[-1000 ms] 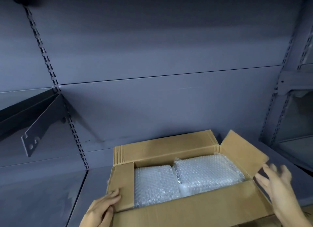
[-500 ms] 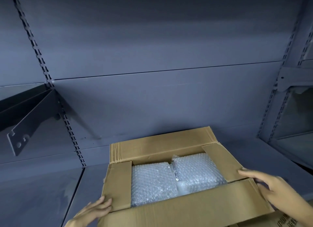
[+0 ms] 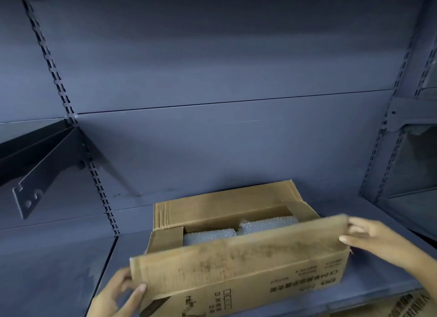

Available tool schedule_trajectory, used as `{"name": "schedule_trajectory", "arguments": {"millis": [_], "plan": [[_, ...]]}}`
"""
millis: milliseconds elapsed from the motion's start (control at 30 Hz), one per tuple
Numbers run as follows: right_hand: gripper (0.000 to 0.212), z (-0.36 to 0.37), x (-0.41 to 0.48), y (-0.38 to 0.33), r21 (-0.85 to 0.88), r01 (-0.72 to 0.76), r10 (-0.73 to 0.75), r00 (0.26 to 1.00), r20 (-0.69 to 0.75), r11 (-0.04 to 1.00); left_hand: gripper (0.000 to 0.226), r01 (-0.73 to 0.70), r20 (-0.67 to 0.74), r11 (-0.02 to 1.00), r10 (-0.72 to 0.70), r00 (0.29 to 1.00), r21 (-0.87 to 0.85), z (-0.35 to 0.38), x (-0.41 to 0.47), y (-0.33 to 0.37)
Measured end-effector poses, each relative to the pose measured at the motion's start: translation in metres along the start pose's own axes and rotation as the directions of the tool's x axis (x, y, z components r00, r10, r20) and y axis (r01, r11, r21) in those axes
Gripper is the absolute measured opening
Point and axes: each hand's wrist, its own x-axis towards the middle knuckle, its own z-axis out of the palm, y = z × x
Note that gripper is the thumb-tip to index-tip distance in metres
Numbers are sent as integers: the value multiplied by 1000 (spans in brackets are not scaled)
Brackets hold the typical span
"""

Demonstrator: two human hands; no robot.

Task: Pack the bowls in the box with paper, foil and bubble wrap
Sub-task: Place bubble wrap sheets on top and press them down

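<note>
while your left hand (image 3: 118,295) and right hand (image 3: 373,238) pinch the ends of the near flap (image 3: 236,262), fold it evenly over the bubble-wrapped bundles (image 3: 210,236) inside the box (image 3: 224,208), lower centre of the frame, with the side flaps (image 3: 165,241) tucked beneath.

Dim, bluish light. Grey metal shelving: flat back panel (image 3: 212,56) crossed by one horizontal seam, slotted upright (image 3: 49,63) at left, dark bracket (image 3: 40,174) jutting beside it, grey shelf (image 3: 59,269) below, neighbouring bay (image 3: 411,163) at right.

left grip (image 3: 118,294): bare hand, thumbnail showing | right grip (image 3: 371,241): bare hand, wrist, bare forearm
</note>
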Motion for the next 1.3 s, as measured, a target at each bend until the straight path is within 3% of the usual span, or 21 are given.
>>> {"name": "schedule_trajectory", "arguments": {"millis": [67,200,300,400,500,533,633,767,900,967,1033,1100,1167,1300], "plan": [[35,13,14,6,-56,6,-15,985,-170,998,56,27,3,999,-27,1000,-18,10,6,0],[42,49,34,18,-36,-19,8,960,-280,999,76,225,-30,974,-225,974,15,29,30,-5],[49,61,40,16,27,-63,68,956,-285,998,72,224,105,959,-244,964,172,33,52,-3],[51,63,43,16,36,-67,74,956,-284,997,65,267,289,951,-302,908,155,29,73,19],[54,62,44,19,92,-46,71,952,-299,995,100,306,410,939,-345,844,159,30,100,31],[55,62,45,20,99,-40,68,951,-301,994,100,289,424,946,-324,846,146,33,104,36],[54,61,48,22,114,-27,61,951,-303,993,85,238,268,967,-252,930,86,51,114,31],[53,62,49,23,123,-24,61,952,-302,992,76,222,18,956,-223,975,-192,62,112,30],[55,62,48,21,129,-37,75,950,-302,991,20,157,-80,943,-188,979,-295,51,99,27],[56,62,46,19,128,-32,71,947,-312,991,37,121,-72,947,-148,986,-297,45,89,24],[56,63,44,17,119,-39,75,947,-313,992,42,98,-55,981,-109,993,-168,40,79,22],[57,64,42,14,120,-47,83,946,-315,992,28,3,-31,997,-1,1000,80,37,70,13],[58,64,42,11,125,-47,86,943,-323,991,23,-143,-3,937,152,988,319,38,61,4],[56,65,38,9,134,-49,91,940,-328,990,23,-288,103,770,280,954,569,49,49,13]]}}
